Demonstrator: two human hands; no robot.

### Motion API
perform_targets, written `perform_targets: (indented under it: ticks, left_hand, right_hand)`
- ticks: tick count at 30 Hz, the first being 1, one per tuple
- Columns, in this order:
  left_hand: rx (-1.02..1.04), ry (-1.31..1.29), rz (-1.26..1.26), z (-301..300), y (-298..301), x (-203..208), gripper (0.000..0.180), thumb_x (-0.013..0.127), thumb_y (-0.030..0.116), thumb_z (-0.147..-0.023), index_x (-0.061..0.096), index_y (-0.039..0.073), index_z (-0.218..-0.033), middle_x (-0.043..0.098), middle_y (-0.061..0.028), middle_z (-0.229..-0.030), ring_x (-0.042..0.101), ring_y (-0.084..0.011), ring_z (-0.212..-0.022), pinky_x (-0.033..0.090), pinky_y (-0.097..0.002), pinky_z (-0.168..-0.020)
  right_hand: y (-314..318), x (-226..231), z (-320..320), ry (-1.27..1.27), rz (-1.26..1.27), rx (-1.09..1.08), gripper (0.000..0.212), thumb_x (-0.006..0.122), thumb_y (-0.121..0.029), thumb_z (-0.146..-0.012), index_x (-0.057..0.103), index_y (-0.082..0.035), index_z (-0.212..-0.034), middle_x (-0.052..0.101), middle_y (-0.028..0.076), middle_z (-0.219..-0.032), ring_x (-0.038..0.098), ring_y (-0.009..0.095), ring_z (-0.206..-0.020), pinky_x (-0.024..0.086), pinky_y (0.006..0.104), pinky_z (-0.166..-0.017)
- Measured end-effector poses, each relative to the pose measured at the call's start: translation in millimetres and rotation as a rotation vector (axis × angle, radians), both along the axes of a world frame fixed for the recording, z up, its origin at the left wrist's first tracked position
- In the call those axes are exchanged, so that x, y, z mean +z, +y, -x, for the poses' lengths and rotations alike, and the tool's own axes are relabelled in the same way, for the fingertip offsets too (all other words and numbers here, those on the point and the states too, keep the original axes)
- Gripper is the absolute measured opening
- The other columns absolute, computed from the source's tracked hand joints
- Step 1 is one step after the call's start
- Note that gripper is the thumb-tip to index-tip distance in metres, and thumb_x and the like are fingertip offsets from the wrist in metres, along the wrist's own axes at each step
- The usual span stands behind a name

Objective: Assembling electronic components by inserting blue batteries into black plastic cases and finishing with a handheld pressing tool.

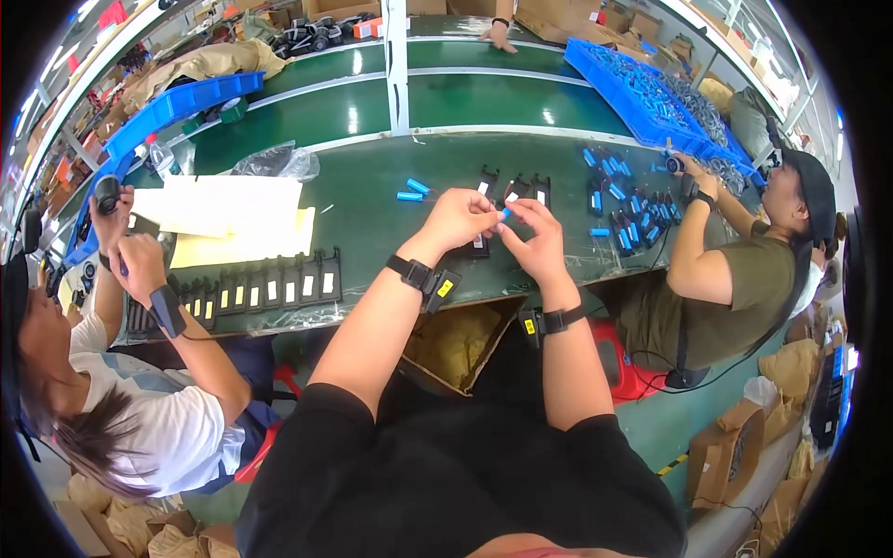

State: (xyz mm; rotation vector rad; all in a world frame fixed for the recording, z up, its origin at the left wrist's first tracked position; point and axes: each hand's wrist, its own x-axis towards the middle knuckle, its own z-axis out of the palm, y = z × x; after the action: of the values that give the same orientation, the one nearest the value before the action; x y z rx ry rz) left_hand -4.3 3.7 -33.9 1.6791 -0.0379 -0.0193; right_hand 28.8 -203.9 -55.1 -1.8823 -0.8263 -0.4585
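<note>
My left hand (pixel 458 221) and my right hand (pixel 534 240) meet over the table, fingertips pinched together on a small blue cylindrical cell (pixel 504 214). Most of this cell is hidden by my fingers. Under and just beyond my hands lie several black plastic holders (pixel 535 189) with white labels. Left of my left hand rest loose blue cells (pixel 410 196) with a thin wire near them. A row of black labelled holders (pixel 288 280) runs along the near table edge, farther left.
Paper sheets (pixel 265 206) and a clear plastic bag (pixel 276 162) lie at the left. More blue cells in holders (pixel 642 216) spread to the right. Co-workers sit on both sides, and another person's hand (pixel 499 35) rests across the bench. Blue trays (pixel 642 93) stand at the back right.
</note>
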Motion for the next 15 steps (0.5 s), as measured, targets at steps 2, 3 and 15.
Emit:
perform_targets:
  ticks: [2,3,15]
  left_hand:
    - [-0.037,0.001,-0.003,-0.1,0.2,-2.3,0.023,0.083,0.02,-0.1,0.074,-0.001,-0.098,0.082,-0.0093,-0.089,0.079,-0.0138,-0.077,0.06,-0.027,-0.062]
    - [-0.019,-0.016,0.003,-1.0,-1.1,-3.9,0.024,0.083,0.019,-0.099,0.074,-0.003,-0.098,0.083,-0.0118,-0.088,0.079,-0.0157,-0.074,0.06,-0.0288,-0.06]
    - [0.255,-0.085,-0.235,-13.0,31.3,-5.8,0.026,0.076,0.024,-0.088,0.079,-0.001,-0.08,0.074,-0.0115,-0.072,0.071,-0.0202,-0.065,0.056,-0.0376,-0.064]
  right_hand:
    - [-1.4,-2.2,-2.6,-0.054,0.019,0.027,0.041,0.089,-0.006,-0.081,0.081,-0.005,-0.122,0.077,0.011,-0.116,0.076,0.026,-0.107,0.061,0.0349,-0.091]
    - [-1.0,-4.6,-3.3,-0.044,0.023,0.027,0.041,0.089,-0.006,-0.081,0.081,-0.005,-0.122,0.077,0.011,-0.116,0.076,0.026,-0.107,0.061,0.0349,-0.091]
    - [3.5,6.9,-5.3,0.042,0.15,0.28,0.034,0.084,-0.002,-0.084,0.083,-0.008,-0.117,0.076,0.008,-0.131,0.069,0.025,-0.119,0.056,0.0352,-0.1]
